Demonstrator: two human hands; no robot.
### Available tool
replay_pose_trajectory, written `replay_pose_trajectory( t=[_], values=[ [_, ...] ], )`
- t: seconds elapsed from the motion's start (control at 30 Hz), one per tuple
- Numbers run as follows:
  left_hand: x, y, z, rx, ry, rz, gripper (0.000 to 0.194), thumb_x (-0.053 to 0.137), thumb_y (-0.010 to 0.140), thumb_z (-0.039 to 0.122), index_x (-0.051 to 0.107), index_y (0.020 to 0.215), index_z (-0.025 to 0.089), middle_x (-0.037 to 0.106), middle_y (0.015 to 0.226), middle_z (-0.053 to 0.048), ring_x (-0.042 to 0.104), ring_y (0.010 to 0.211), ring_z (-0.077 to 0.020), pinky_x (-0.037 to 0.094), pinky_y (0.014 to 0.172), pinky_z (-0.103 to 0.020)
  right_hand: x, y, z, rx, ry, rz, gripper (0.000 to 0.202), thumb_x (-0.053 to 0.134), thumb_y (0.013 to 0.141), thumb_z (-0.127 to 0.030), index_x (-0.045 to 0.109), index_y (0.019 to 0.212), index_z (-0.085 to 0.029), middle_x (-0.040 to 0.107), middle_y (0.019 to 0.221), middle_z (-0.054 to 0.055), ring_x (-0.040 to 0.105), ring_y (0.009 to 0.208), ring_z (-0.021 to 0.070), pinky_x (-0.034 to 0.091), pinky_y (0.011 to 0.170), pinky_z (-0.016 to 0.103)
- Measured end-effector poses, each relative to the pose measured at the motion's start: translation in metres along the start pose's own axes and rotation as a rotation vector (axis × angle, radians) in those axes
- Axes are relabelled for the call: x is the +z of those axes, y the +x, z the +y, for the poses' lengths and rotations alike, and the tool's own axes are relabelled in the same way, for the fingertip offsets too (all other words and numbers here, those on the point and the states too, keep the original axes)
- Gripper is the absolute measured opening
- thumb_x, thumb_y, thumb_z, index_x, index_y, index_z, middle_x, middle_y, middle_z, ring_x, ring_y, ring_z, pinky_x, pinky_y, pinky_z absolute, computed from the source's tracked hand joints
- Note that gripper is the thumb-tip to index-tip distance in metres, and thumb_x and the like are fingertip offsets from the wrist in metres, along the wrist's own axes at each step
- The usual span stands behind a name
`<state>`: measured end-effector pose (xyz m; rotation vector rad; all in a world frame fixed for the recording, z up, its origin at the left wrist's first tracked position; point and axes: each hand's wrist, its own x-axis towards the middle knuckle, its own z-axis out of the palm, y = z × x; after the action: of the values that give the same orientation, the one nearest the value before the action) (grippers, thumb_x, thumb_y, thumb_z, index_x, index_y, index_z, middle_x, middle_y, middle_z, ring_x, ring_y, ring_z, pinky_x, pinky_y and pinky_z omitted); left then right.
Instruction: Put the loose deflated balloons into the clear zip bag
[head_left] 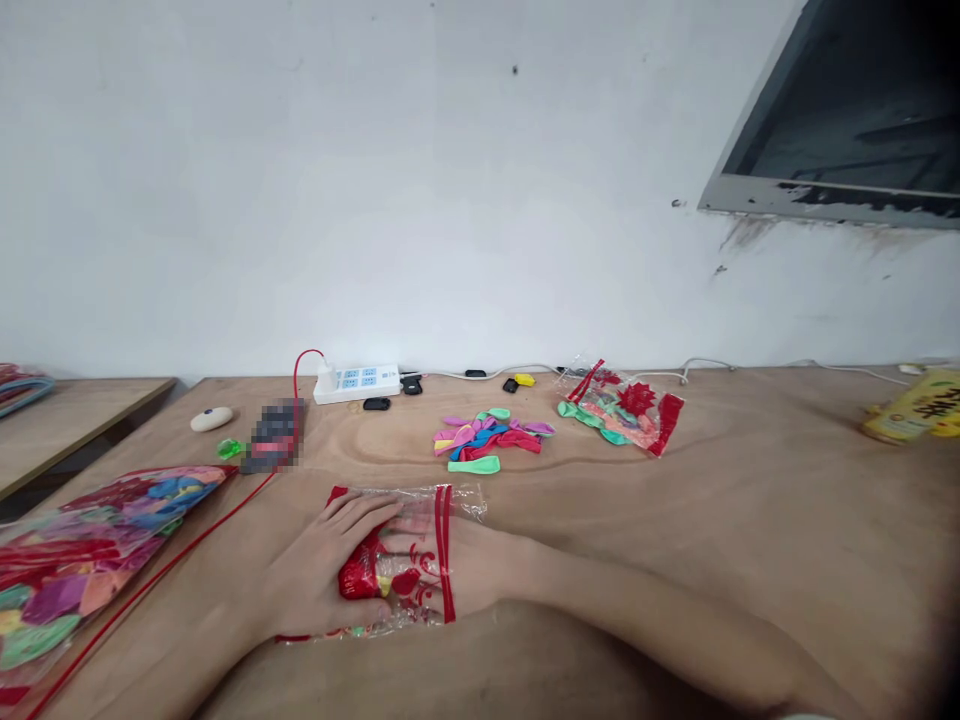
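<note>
A clear plastic bag with red print and red stripes (pixel 446 585) lies flat on the wooden table in front of me. My left hand (pixel 330 565) rests on its left part, fingers stretched out and thumb apart. My right hand (pixel 469 565) reaches into the bag from its right end, its fingers showing spread through the clear film. Red and yellow contents, which look like balloons (pixel 360 570), lie between the two hands; the right fingertips are partly hidden there. Beyond the bag is a loose pile of coloured balloons (pixel 491 440).
Another printed bag with balloons (pixel 622 410) lies behind right. A large balloon-filled bag (pixel 97 560) is at left, crossed by a red cable (pixel 157 580). A white power strip (pixel 358 383), white oval object (pixel 211 419) and pixelated object (pixel 271 437) lie further back. A yellow package (pixel 915 408) stands far right.
</note>
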<state>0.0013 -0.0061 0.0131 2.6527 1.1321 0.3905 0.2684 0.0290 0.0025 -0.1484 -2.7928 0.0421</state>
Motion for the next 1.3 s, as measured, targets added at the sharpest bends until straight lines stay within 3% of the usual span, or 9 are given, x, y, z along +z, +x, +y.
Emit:
replay_pose_trajectory(
  t=[0.1,0.27,0.37,0.47,0.6,0.83,1.1,1.3],
  values=[
    [0.002,0.0,-0.001,-0.001,-0.005,0.002,0.101,0.077,0.083,0.075,0.033,0.164,0.032,0.046,0.165,-0.01,0.047,0.149,-0.0378,0.039,0.125,-0.058,-0.018,-0.024,0.0,0.036,0.112,0.04,0.043,0.055,0.102,-0.025,0.062,0.144,-0.016,0.057,0.155,0.011,0.05,0.147,0.0227,0.037,0.129,0.04],
    [0.0,0.003,0.0,-0.009,-0.015,-0.022,0.101,0.076,0.083,0.075,0.033,0.164,0.033,0.044,0.166,-0.01,0.046,0.149,-0.0374,0.038,0.125,-0.057,-0.04,-0.078,0.023,0.21,0.094,0.222,0.05,0.051,0.088,-0.005,0.07,0.132,-0.021,0.073,0.134,0.007,0.066,0.123,0.021,0.053,0.11,0.04],
    [-0.002,0.003,0.002,-0.016,-0.02,-0.021,0.101,0.077,0.082,0.075,0.035,0.164,0.032,0.045,0.165,-0.011,0.046,0.149,-0.038,0.039,0.124,-0.057,-0.047,-0.122,0.057,0.403,-0.114,0.351,0.046,0.051,0.088,-0.005,0.074,0.124,-0.024,0.075,0.127,0.006,0.068,0.118,0.0244,0.053,0.107,0.048],
    [-0.003,0.003,0.003,-0.011,-0.023,-0.016,0.101,0.077,0.082,0.075,0.037,0.163,0.031,0.046,0.164,-0.011,0.048,0.147,-0.0382,0.041,0.123,-0.056,-0.053,-0.165,0.091,0.695,-0.247,0.398,0.041,0.051,0.089,-0.011,0.076,0.119,-0.025,0.075,0.125,0.006,0.067,0.12,0.026,0.053,0.107,0.049],
    [-0.004,0.003,0.002,0.005,-0.012,-0.002,0.1,0.077,0.082,0.075,0.038,0.163,0.032,0.048,0.164,-0.01,0.051,0.145,-0.038,0.041,0.122,-0.055,-0.055,-0.202,0.118,0.862,-0.305,0.416,0.042,0.051,0.086,-0.014,0.08,0.115,-0.023,0.074,0.128,0.009,0.064,0.12,0.0335,0.049,0.106,0.059],
    [-0.002,0.003,0.0,-0.006,-0.017,-0.013,0.101,0.077,0.083,0.075,0.035,0.164,0.033,0.045,0.165,-0.01,0.048,0.147,-0.0371,0.041,0.123,-0.054,-0.043,-0.215,0.13,0.943,-0.279,0.376,0.042,0.053,0.085,-0.019,0.081,0.115,-0.024,0.077,0.122,0.008,0.065,0.119,0.0331,0.049,0.107,0.057],
    [-0.004,0.004,0.002,0.009,-0.016,-0.001,0.1,0.078,0.082,0.074,0.036,0.164,0.033,0.047,0.164,-0.011,0.051,0.145,-0.0384,0.041,0.122,-0.055,-0.043,-0.216,0.132,0.917,-0.266,0.499,0.031,0.053,0.099,-0.031,0.081,0.111,-0.025,0.077,0.119,0.008,0.069,0.113,0.0292,0.054,0.102,0.049],
    [-0.004,0.004,0.002,0.011,-0.011,0.003,0.099,0.077,0.083,0.073,0.036,0.164,0.033,0.047,0.164,-0.01,0.05,0.145,-0.0378,0.041,0.122,-0.055,-0.042,-0.214,0.133,0.94,-0.271,0.567,0.035,0.055,0.103,-0.045,0.078,0.118,-0.023,0.078,0.12,0.01,0.07,0.115,0.0319,0.055,0.101,0.051]
  ],
)
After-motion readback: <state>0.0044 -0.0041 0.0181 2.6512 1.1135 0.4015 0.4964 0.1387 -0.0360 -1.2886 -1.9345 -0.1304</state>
